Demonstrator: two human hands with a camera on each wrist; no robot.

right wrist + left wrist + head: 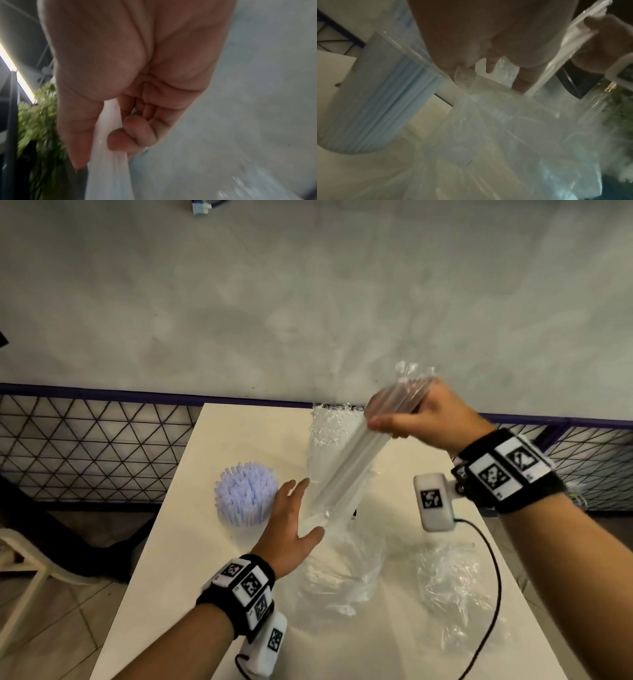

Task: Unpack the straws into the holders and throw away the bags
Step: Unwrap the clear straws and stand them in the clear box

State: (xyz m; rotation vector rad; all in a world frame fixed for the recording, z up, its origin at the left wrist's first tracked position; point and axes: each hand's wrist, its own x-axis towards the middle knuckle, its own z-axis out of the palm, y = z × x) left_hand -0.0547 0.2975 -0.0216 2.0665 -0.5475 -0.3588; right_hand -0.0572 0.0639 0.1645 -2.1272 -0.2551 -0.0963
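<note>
Head view, centre of frame: your right hand (424,419) grasps the upper end of a bundle of clear straws (356,460), thumb across the front and fingers curled behind it. The bundle slants from upper right down to lower left, its lower end inside a tall clear holder (337,474) that stands on the white table (191,559). Your left hand (294,529) is released — fingers straight and spread, palm toward the lower part of the bundle and the holder wall; whether it touches them cannot be told.

Left of centre: a second holder filled with pale blue-white straws (246,497), upright, just beside your left hand's fingers but apart from them.

Lower centre: a crumpled clear bag (346,573) lies on the table at the foot of the clear holder. Lower right: another crumpled clear bag (455,587) lies well apart from the first, with a black cable (493,570) curving past it.

Right wrist view: the thumb and curled fingers (132,136) clamp the whitish bundle — blurred. Left wrist view: the blue-white straws sit at left, the clear plastic spreads across the lower frame.
</note>
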